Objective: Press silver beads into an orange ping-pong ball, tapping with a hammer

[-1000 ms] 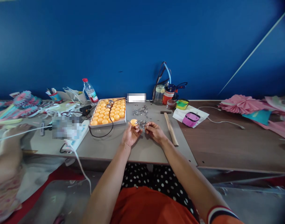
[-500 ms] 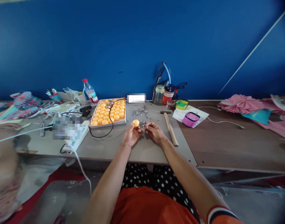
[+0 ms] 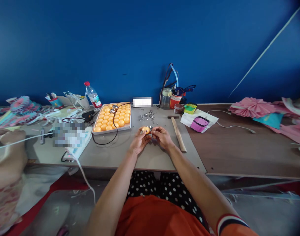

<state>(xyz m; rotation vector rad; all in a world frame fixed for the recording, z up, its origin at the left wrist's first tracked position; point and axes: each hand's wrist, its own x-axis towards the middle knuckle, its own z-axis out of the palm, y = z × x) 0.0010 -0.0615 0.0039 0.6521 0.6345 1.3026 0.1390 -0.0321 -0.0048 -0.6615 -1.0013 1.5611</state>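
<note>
My left hand is closed around an orange ping-pong ball, gripping it between thumb and fingers over the table. A small dark spot shows on the ball's near side. Close beside it, my right hand is pinched, its fingertips almost at the ball; whatever they hold is too small to make out. Small shiny metal pieces lie scattered on the grey table just beyond both hands. To the left, a shallow box is filled with rows of similar orange balls, with a black cord across it.
A wooden-handled hammer lies right of my hands. Behind it stand a glass jar and a red cup of tools. A purple pouch rests on white paper. Left are a power strip, a bottle and another person's arm.
The ball has turned and shifted slightly right in my left hand, closer to my right fingertips. The whole view has moved a little. The other person's arm at left has moved.
</note>
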